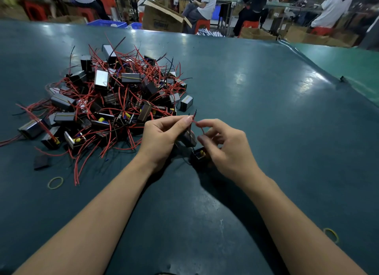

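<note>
**A:** What does the head view show right in front?

**B:** Two bare arms reach out over a dark green tabletop [266, 110]. The hands meet near its middle, a bit closer to the near edge.

**A:** What is the left hand doing?

**B:** The left hand [162, 139] has its fingers curled. Its thumb and first finger pinch a thin red wire [200, 126]. A small grey box [189, 139] sits against its lower fingers, up off the tabletop.

**A:** And the right hand?

**B:** The right hand [225, 149] is curled too. Its thumb and first finger pinch the same red wire, just beside the left hand's fingertips. The wire makes a little bend between the two hands.

**A:** Is anything under the hands?

**B:** Yes. A little black box [198, 155] with a yellow part inside lies on the tabletop, under the right hand's fingers. I cannot tell if the hand touches it.

**A:** What is the big mess toward the left edge?

**B:** A pile [106, 98] of grey and black boxes, all tangled up with red wires. It starts just beside the left hand and spreads toward the far left corner.

**A:** Anything else lying about?

**B:** A yellow rubber band [55, 182] lies on the near side of the pile, by a flat black piece [41, 162]. A second rubber band [331, 234] lies toward the near right corner, beside the right arm.

**A:** And past the far edge?

**B:** People sit on red stools [203, 24]. A brown cardboard box [164, 18] and blue crates [106, 24] stand there too.
</note>
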Tool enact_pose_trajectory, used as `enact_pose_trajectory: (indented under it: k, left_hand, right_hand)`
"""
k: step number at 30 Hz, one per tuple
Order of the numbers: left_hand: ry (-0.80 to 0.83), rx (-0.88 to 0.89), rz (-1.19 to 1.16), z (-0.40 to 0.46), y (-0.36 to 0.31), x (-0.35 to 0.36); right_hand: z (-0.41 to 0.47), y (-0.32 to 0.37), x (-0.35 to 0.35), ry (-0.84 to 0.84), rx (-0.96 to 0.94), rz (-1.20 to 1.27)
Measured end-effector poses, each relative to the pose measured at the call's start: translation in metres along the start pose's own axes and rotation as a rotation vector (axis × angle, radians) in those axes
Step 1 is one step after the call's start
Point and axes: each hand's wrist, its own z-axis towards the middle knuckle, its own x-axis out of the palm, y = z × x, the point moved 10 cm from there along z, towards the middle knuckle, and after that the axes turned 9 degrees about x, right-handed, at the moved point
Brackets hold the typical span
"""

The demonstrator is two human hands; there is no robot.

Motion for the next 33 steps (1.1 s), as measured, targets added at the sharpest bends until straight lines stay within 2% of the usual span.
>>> enact_pose_trajectory:
  k: [3, 7, 14, 19, 22, 29, 33]
  left_hand:
    - [0.015, 0.055, 0.026, -0.003, -0.008, 0.001]
    - [0.016, 0.194, 0.173, -0.005, -0.020, 0.002]
    - [0.124, 0.504, 0.546, -0.013, -0.044, 0.019]
    - [0.047, 0.492, 0.515, -0.013, -0.041, 0.011]
    - [0.065, 0.550, 0.557, -0.016, -0.045, 0.016]
    - [0.068, 0.650, 0.605, -0.020, -0.055, 0.022]
    - [0.086, 0.674, 0.644, -0.020, -0.055, 0.025]
  right_hand:
    - [0.003, -0.014, -0.013, -0.085, 0.121, 0.118]
    - [0.002, -0.010, -0.015, -0.119, 0.090, 0.142]
    - [0.001, -0.006, -0.006, -0.020, 0.110, 0.297]
    - [0.003, -0.012, -0.011, -0.044, 0.183, 0.481]
    - [0.003, -0.014, -0.010, -0.034, 0.200, 0.565]
    - [0.002, -0.017, -0.006, -0.047, 0.212, 0.597]
    - [0.004, -0.018, -0.010, -0.075, 0.202, 0.531]
